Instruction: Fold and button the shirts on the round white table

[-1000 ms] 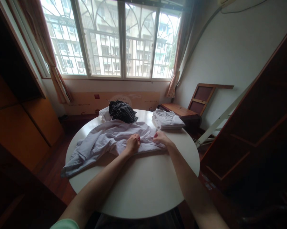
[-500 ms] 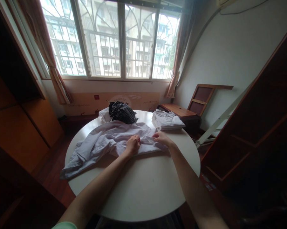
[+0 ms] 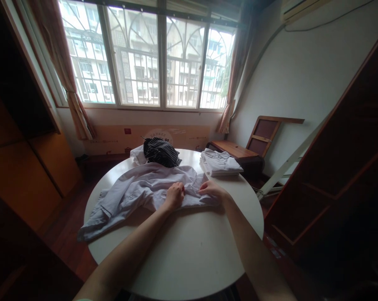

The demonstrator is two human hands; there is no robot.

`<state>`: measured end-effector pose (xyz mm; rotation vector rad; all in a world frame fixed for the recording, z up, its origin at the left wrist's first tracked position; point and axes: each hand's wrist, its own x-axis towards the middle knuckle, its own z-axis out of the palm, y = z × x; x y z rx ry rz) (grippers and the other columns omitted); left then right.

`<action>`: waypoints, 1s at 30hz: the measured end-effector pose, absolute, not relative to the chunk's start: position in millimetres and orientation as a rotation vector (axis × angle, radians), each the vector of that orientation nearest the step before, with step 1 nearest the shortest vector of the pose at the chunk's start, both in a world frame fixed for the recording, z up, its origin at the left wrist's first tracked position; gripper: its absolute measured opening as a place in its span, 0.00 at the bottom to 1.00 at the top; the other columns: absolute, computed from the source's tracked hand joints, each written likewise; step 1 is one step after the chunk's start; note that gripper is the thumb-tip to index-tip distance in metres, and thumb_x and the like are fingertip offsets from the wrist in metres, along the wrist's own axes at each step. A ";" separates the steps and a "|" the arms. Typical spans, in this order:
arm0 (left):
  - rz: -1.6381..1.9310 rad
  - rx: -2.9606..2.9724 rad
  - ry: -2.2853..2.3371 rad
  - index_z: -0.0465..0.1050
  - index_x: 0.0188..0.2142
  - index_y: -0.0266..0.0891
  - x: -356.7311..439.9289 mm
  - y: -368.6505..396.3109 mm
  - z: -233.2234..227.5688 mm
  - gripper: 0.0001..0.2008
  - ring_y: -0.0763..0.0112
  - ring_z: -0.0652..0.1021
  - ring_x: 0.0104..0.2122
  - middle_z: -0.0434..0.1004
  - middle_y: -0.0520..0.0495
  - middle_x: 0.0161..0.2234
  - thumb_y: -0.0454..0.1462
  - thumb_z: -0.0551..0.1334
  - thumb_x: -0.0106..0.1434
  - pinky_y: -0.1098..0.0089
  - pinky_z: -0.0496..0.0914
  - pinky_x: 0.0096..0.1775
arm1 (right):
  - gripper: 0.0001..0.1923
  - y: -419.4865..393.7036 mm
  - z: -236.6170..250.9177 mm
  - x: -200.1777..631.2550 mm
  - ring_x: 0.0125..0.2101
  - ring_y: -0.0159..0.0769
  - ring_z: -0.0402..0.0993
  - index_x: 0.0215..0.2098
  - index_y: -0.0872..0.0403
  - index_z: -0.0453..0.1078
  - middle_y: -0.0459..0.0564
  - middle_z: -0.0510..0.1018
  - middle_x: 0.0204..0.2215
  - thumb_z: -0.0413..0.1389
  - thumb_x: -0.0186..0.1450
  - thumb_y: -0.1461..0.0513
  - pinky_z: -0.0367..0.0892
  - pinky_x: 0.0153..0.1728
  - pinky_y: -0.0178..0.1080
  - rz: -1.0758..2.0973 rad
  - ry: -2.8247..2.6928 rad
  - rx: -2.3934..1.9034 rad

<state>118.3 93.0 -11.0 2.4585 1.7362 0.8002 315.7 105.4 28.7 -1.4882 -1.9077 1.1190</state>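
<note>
A pale lavender-white shirt (image 3: 126, 192) lies spread and creased across the round white table, one end hanging over the left edge. My left hand (image 3: 175, 195) is closed on its right-hand part, with the fingers curled into the cloth. Just to the right, my right hand (image 3: 214, 190) pinches the same shirt between thumb and fingers. The fingertips of both hands are partly hidden. Behind the shirt sits a bunched black cloth with white stripes (image 3: 161, 151). A stack of folded white shirts (image 3: 221, 163) rests at the back right, a little beyond my right hand.
The white table (image 3: 189, 255) has a round edge. Another white cloth (image 3: 137, 155) lies beside the black one. Past the table stand a low wooden cabinet (image 3: 234, 148), a pale ladder (image 3: 278, 177) and a long cardboard box (image 3: 113, 138) under the window.
My right hand has shifted slightly left, closer to my left hand, still pinching the shirt. The whole view has tilted up a little. Otherwise the cloths lie as before.
</note>
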 end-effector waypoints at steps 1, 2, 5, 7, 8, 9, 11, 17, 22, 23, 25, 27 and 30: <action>0.800 2.460 1.737 0.68 0.33 0.37 118.3 92.9 -10.9 0.09 0.66 0.71 0.37 0.72 0.43 0.35 0.31 0.49 0.61 0.69 0.63 0.38 | 0.10 104.0 29.0 313.7 0.18 0.25 0.59 0.21 0.61 0.71 0.42 0.66 0.14 0.59 0.45 0.60 0.53 0.20 0.30 1.119 -1.898 -1.487; 0.801 2.463 1.736 0.68 0.33 0.37 118.2 92.8 -11.0 0.09 0.66 0.71 0.37 0.72 0.43 0.35 0.31 0.50 0.61 0.69 0.63 0.38 | 0.08 102.6 29.4 311.5 0.18 0.24 0.58 0.20 0.61 0.71 0.42 0.65 0.13 0.59 0.46 0.61 0.52 0.19 0.30 1.108 -1.894 -1.484; 0.807 2.466 1.733 0.68 0.33 0.37 117.9 92.6 -11.5 0.09 0.66 0.71 0.36 0.71 0.44 0.34 0.31 0.50 0.61 0.69 0.63 0.38 | 0.05 99.7 31.0 305.9 0.17 0.24 0.58 0.18 0.60 0.69 0.42 0.65 0.13 0.56 0.46 0.64 0.51 0.19 0.29 1.041 -1.912 -1.487; 0.809 2.463 1.732 0.68 0.33 0.37 117.7 92.4 -11.7 0.09 0.66 0.71 0.36 0.71 0.44 0.34 0.31 0.49 0.61 0.68 0.63 0.38 | 0.03 99.6 30.9 304.2 0.18 0.24 0.59 0.18 0.59 0.68 0.42 0.66 0.14 0.55 0.46 0.65 0.52 0.19 0.29 1.010 -1.938 -1.495; 0.810 2.463 1.733 0.68 0.33 0.37 117.7 92.4 -11.7 0.09 0.66 0.71 0.36 0.71 0.44 0.34 0.31 0.49 0.61 0.68 0.63 0.38 | 0.03 100.0 30.3 304.0 0.18 0.25 0.59 0.18 0.59 0.67 0.42 0.67 0.14 0.55 0.46 0.65 0.52 0.19 0.29 1.005 -1.954 -1.492; 0.810 2.464 1.733 0.68 0.33 0.37 117.6 92.3 -11.7 0.09 0.66 0.71 0.36 0.71 0.44 0.34 0.31 0.49 0.61 0.68 0.63 0.39 | 0.03 100.7 29.6 304.2 0.19 0.25 0.60 0.19 0.59 0.66 0.42 0.67 0.15 0.54 0.46 0.65 0.52 0.19 0.29 1.005 -1.976 -1.485; 0.810 2.467 1.734 0.68 0.33 0.37 117.5 92.5 -11.8 0.09 0.66 0.71 0.36 0.72 0.44 0.34 0.31 0.49 0.61 0.68 0.63 0.39 | 0.02 102.6 27.8 304.9 0.19 0.25 0.61 0.20 0.58 0.66 0.42 0.67 0.15 0.54 0.47 0.65 0.53 0.19 0.28 1.006 -2.034 -1.472; 0.811 2.476 1.731 0.68 0.33 0.38 116.9 94.1 -13.0 0.09 0.66 0.71 0.37 0.72 0.44 0.35 0.31 0.49 0.61 0.68 0.63 0.39 | 0.02 106.7 25.1 303.0 0.21 0.26 0.62 0.21 0.57 0.64 0.42 0.68 0.18 0.53 0.47 0.67 0.54 0.21 0.28 0.783 -2.198 -1.473; 0.809 2.496 1.741 0.68 0.33 0.37 116.9 93.1 -12.4 0.09 0.66 0.71 0.36 0.72 0.44 0.34 0.31 0.50 0.61 0.68 0.63 0.38 | 0.02 108.1 24.2 299.8 0.23 0.27 0.62 0.21 0.57 0.64 0.43 0.68 0.20 0.54 0.47 0.66 0.53 0.22 0.29 0.665 -2.259 -1.506; 0.807 2.495 1.746 0.67 0.33 0.37 117.0 92.7 -12.2 0.09 0.66 0.71 0.36 0.72 0.44 0.35 0.31 0.49 0.61 0.68 0.62 0.38 | 0.03 108.6 23.8 299.6 0.23 0.27 0.62 0.22 0.57 0.65 0.43 0.68 0.20 0.54 0.47 0.66 0.53 0.23 0.29 0.671 -2.264 -1.512; 0.811 2.491 1.754 0.67 0.33 0.37 117.3 92.4 -11.9 0.09 0.66 0.71 0.36 0.72 0.45 0.35 0.32 0.49 0.61 0.69 0.62 0.38 | 0.03 109.6 23.1 299.5 0.23 0.27 0.62 0.22 0.57 0.65 0.43 0.68 0.20 0.55 0.47 0.65 0.53 0.23 0.29 0.685 -2.268 -1.530; 0.817 2.490 1.756 0.67 0.33 0.37 117.4 92.6 -12.0 0.09 0.67 0.71 0.35 0.72 0.45 0.35 0.32 0.49 0.61 0.69 0.62 0.37 | 0.04 110.3 23.3 299.4 0.23 0.27 0.62 0.23 0.57 0.66 0.43 0.68 0.21 0.55 0.48 0.65 0.53 0.23 0.29 0.702 -2.262 -1.545; 0.816 2.490 1.745 0.67 0.32 0.38 117.2 93.5 -12.4 0.08 0.67 0.71 0.35 0.72 0.45 0.34 0.32 0.49 0.61 0.69 0.62 0.37 | 0.07 110.2 25.6 298.8 0.23 0.27 0.61 0.24 0.58 0.67 0.44 0.69 0.21 0.55 0.50 0.60 0.53 0.23 0.30 0.757 -2.254 -1.545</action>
